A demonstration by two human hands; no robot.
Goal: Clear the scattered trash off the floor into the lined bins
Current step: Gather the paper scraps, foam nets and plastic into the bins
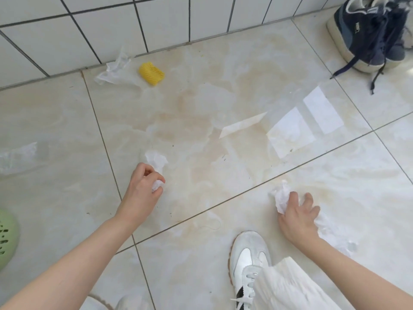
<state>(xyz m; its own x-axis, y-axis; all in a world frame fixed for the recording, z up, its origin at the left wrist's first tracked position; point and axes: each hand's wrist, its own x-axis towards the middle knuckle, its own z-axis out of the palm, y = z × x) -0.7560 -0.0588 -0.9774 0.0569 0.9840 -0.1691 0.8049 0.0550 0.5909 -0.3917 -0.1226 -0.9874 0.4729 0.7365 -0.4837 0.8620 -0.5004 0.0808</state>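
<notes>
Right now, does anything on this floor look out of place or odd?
Yes. Trash lies scattered on the floor: a crumpled clear wrapper and a yellow foam net by the wall, and a flat paper strip mid-floor. The left hand and right hand each hold crumpled tissue. No bin shows.

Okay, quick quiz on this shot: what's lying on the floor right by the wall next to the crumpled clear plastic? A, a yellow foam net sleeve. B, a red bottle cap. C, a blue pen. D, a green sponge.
A: a yellow foam net sleeve lies on the floor tile just right of the crumpled clear plastic, close to the base of the tiled wall.
</notes>
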